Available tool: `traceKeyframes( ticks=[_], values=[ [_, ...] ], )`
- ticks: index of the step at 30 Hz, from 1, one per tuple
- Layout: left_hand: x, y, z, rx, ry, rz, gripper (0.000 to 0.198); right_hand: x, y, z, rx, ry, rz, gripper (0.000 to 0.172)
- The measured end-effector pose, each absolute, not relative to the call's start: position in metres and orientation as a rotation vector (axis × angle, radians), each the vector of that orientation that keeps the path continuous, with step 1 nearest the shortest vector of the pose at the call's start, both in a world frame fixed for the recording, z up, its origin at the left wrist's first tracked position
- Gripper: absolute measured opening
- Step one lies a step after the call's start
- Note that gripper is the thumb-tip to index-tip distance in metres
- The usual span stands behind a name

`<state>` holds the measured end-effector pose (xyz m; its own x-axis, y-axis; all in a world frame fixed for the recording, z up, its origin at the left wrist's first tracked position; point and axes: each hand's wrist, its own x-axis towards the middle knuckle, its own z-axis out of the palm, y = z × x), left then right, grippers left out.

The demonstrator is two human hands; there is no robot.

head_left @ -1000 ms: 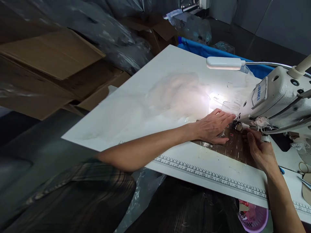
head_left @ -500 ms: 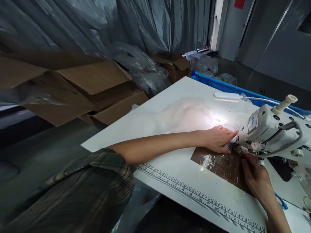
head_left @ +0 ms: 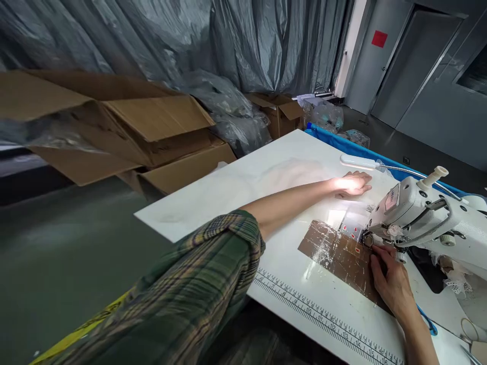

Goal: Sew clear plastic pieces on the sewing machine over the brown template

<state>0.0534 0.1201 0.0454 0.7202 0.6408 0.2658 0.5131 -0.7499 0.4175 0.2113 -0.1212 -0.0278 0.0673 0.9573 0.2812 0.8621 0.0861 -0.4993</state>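
My left hand (head_left: pixel 353 183) reaches across the white sewing table (head_left: pixel 228 192), palm down under the lamp light, fingers stretched out. Anything beneath it is hidden. My right hand (head_left: pixel 393 279) rests beside the presser foot (head_left: pixel 367 239) of a white sewing machine (head_left: pixel 414 208), thumb apart from the fingers, whose tips partly hide behind the machine head. A thin, see-through piece with small red marks (head_left: pixel 350 225) lies by the foot. Part of it overlaps a brown plate (head_left: pixel 335 253) under shiny clear film. My right hand touches the plate's right edge.
A white lamp (head_left: pixel 359 162) on a bendy metal neck hangs over the table. A printed ruler (head_left: pixel 327 322) runs along the front edge. Blue-handled scissors (head_left: pixel 428 322) lie right of my wrist. Open cardboard boxes (head_left: pixel 160 119) stand left; a blue cloth bin edge (head_left: pixel 335 138) lies behind.
My left hand has left the marked piece by the presser foot and moved up and away across the table, uncovering the red marks. My right hand stays by the foot. The view has shifted slightly.
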Motion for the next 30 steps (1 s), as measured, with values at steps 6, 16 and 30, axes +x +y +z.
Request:
traceKeyframes(
  ticks=[6, 16, 30],
  values=[
    [-0.004, 0.098, 0.07, 2.729, 0.849, 0.418, 0.028, 0.213, -0.121, -0.028, -1.806, -1.898, 0.152, 0.042],
    [-0.095, 0.041, 0.038, 2.751, 1.008, 0.39, 0.014, 0.216, -0.119, -0.028, -1.82, -1.894, 0.162, 0.043],
    [-0.089, -0.006, 0.056, 2.0, 0.753, 0.888, 0.029, 0.216, -0.118, -0.016, -1.849, -1.837, 0.266, 0.04]
  ],
)
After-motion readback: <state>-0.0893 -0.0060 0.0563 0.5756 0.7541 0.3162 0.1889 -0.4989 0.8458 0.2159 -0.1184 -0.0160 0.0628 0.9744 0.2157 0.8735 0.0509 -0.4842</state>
